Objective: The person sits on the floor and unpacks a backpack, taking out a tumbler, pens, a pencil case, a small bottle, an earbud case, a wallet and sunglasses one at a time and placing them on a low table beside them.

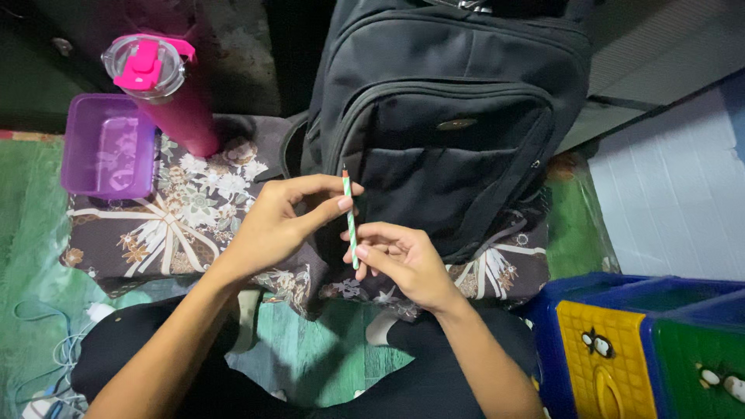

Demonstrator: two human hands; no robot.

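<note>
Both the left hand (275,221) and right hand (403,260) pinch one striped pencil (350,219).

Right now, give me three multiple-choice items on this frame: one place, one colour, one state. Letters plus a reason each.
1. Where does the purple container sit?
A. On the floral cloth, left of the backpack
B. Inside the backpack
C. On the blue and yellow box

2. What colour is the bottle beside the container?
A. Green
B. Pink
C. Black

3. How is the striped pencil held?
A. Lying loose on the cloth
B. In the left hand alone
C. Pinched between the left hand and the right hand

Answers: 1 A, the container rests on the cloth's left corner. 2 B, its body and lid clasp are pink. 3 C, fingers of both hands grip the pencil, tip up, in front of the backpack.
</note>
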